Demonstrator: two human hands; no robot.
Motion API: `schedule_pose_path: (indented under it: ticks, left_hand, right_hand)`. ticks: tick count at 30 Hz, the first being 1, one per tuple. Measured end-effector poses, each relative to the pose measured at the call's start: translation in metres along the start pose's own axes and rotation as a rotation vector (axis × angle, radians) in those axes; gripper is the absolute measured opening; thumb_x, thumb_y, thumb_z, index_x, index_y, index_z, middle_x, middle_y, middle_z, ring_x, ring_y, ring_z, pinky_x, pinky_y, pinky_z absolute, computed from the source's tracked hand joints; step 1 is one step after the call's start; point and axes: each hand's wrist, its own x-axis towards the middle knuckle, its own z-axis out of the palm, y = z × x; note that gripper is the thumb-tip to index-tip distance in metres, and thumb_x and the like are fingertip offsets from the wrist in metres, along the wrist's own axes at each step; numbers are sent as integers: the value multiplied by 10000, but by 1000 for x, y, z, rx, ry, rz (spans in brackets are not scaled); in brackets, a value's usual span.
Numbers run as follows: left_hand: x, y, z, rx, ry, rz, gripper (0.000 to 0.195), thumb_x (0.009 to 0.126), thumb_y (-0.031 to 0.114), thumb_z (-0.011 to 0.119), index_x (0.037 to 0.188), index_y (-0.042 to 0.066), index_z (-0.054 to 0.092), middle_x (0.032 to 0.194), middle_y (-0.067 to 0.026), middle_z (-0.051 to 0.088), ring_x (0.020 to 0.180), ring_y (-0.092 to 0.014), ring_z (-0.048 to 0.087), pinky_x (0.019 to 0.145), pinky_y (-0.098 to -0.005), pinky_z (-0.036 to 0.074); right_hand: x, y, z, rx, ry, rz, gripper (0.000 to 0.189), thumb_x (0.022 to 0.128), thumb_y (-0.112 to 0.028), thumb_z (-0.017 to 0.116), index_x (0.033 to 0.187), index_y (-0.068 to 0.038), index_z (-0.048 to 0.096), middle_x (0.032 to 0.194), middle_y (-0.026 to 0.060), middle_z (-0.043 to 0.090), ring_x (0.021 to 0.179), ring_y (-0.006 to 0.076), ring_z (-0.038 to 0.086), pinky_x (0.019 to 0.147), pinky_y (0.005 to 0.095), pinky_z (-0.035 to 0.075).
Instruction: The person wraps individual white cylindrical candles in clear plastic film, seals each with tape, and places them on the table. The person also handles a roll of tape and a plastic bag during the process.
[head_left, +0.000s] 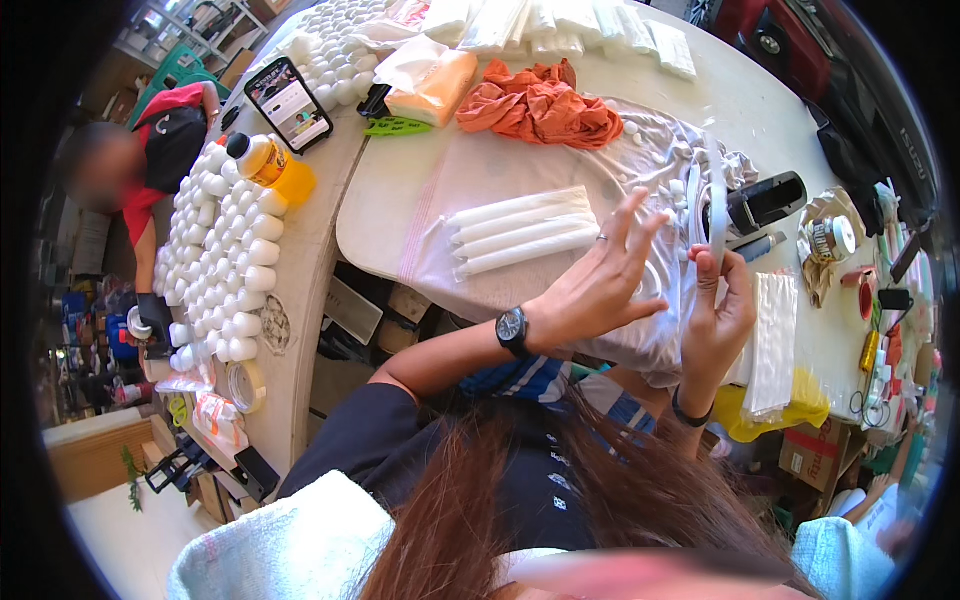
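Observation:
Several long white candles (525, 231) in clear plastic lie side by side on the cloth-covered table in front of me. My left hand (607, 277), with a ring and a wristwatch on that arm, is spread over the cloth just right of the candles and holds nothing. My right hand (718, 307) pinches a narrow translucent strip (718, 202), which stands up from the fingers and looks like tape or plastic. Behind the strip a black device (766, 204) lies on the table. A stack of flat clear plastic wrappers (772, 337) lies right of my right hand.
An orange cloth (536, 105) and a tissue pack (431, 82) lie at the back. Many small white candles (225, 255), a drink bottle (274, 169) and a propped phone (289, 105) stand on the left table, near another person. A jar (831, 238) and scissors (870, 409) are at right.

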Motion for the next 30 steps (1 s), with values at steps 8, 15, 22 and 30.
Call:
schedule_pose_path:
  ticks: [8, 15, 22, 30]
  left_hand:
    - [5, -4, -47, 6, 97, 158, 504, 919, -46, 602, 1384, 148, 579, 1437, -125, 486, 1265, -341, 531, 1035, -466, 494]
    - [-44, -6, -96, -808, 322, -408, 301, 1069, 52, 433, 1353, 28, 529, 1091, -76, 593, 1080, -217, 671, 910, -343, 589]
    - [-141, 4, -210, 79, 963, -394, 331, 1033, 64, 427, 1310, 116, 601, 1020, -75, 687, 616, -80, 635, 526, -211, 508]
    - [-255, -1, -314, 1161, 1040, -1081, 248, 1071, 240, 452, 1233, 168, 626, 883, -102, 749, 661, -270, 708, 534, -414, 542]
  right_hand:
    - [-6, -16, -7, 269, -351, -29, 201, 994, -117, 625, 1120, 38, 650, 963, 103, 635, 850, 194, 596, 775, 292, 465]
    - [-8, -26, 0, 514, -436, -27, 366, 990, -203, 653, 1266, 37, 639, 1189, 106, 588, 1038, 194, 592, 928, 303, 469]
    - [-11, -14, 12, 408, -506, 23, 256, 1022, -186, 601, 1132, 30, 684, 1043, 102, 654, 974, 175, 610, 922, 290, 459]
    - [-11, -14, 21, 299, -595, 22, 242, 1024, -202, 599, 1126, 0, 684, 929, 78, 687, 914, 159, 635, 887, 286, 465]
